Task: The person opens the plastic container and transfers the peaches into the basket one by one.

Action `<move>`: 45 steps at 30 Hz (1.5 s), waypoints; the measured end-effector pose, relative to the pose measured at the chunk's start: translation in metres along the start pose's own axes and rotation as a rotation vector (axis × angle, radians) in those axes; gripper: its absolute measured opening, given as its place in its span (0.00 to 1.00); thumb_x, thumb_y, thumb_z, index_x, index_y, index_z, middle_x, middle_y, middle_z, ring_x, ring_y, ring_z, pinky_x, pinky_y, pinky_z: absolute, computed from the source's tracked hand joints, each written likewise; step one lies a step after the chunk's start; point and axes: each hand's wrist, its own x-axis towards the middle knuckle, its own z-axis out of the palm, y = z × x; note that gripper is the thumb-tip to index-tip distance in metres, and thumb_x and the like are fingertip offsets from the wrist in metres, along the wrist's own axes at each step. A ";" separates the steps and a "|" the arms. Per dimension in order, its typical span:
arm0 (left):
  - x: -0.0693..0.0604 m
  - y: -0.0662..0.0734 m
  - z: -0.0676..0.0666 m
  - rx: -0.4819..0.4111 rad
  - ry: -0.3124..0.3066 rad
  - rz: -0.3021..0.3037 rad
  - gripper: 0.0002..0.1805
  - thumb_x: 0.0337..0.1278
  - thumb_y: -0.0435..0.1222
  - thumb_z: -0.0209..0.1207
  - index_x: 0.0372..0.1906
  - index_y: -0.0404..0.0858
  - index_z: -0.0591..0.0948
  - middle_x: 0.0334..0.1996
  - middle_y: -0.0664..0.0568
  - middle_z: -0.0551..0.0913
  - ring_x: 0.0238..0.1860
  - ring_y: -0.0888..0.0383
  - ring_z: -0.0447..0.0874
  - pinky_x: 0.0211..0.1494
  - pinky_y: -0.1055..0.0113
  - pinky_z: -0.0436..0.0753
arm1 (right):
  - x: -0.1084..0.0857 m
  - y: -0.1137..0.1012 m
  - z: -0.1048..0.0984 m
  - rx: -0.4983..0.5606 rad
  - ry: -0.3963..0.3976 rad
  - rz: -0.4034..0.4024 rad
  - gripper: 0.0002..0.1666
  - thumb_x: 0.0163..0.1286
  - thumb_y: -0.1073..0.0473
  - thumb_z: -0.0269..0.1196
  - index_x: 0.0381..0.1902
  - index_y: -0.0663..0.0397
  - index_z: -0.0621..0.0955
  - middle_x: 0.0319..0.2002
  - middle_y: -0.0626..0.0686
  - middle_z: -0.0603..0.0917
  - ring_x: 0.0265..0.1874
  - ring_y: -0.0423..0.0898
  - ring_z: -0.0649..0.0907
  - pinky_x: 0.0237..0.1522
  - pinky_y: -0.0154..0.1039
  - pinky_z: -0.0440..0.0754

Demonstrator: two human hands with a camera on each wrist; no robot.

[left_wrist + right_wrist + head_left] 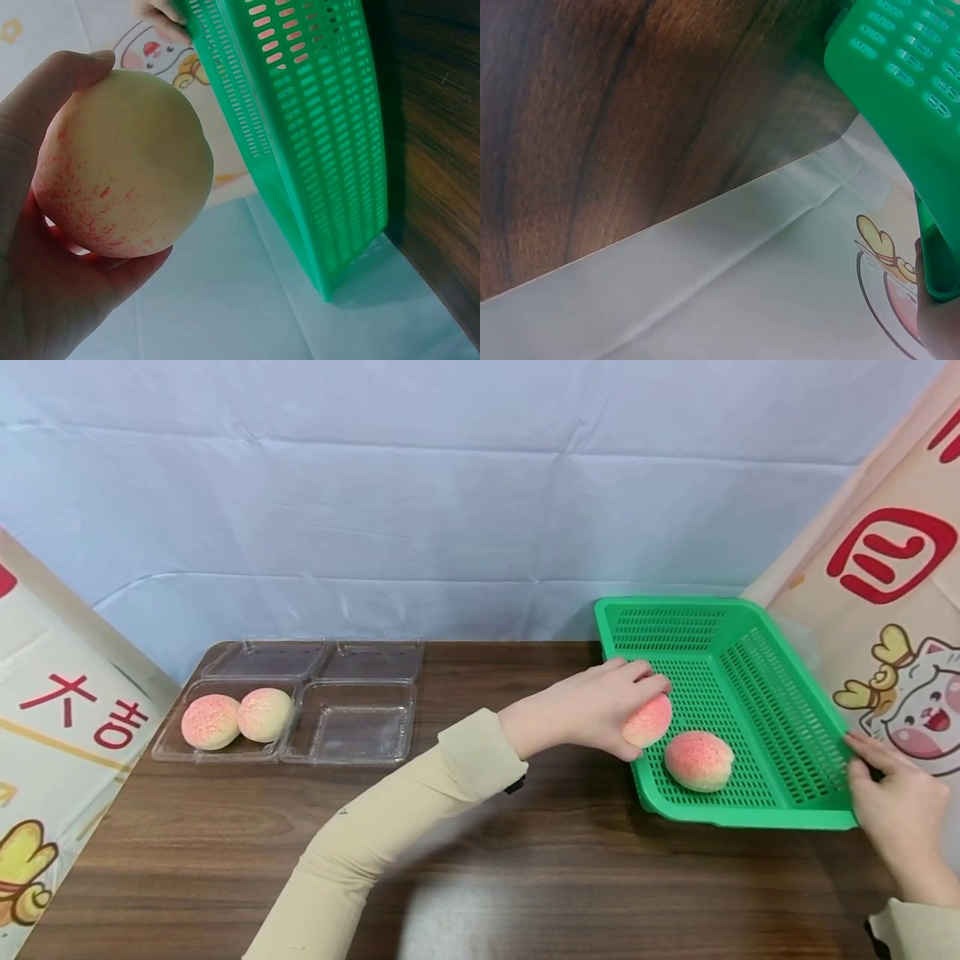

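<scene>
My left hand [596,706] grips a pink-and-cream peach [649,723] above the left rim of a green plastic basket [750,817]. In the left wrist view, thumb and fingers wrap around this peach [127,165], with the basket's slotted side [330,172] beyond it. Inside the basket a second peach [699,762] lies near the front left. At the basket's right rim is my right hand [900,806], holding the edge; the right wrist view catches only part of that hand [939,326] on the rim.
A clear plastic tray [352,760] with compartments sits on the left of the brown wooden table [570,877]. Two peaches, one pinker [211,722] and one paler [264,714], share its front left compartment. Pale cloth [420,518] hangs behind; printed sheets [907,635] flank both sides.
</scene>
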 end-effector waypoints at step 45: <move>0.040 0.025 0.023 0.042 -0.063 -0.042 0.40 0.45 0.57 0.59 0.64 0.47 0.62 0.54 0.58 0.66 0.51 0.63 0.64 0.56 0.75 0.60 | 0.001 0.002 -0.001 0.003 0.007 -0.047 0.19 0.61 0.67 0.48 0.47 0.69 0.79 0.50 0.64 0.77 0.16 0.15 0.54 0.20 0.30 0.51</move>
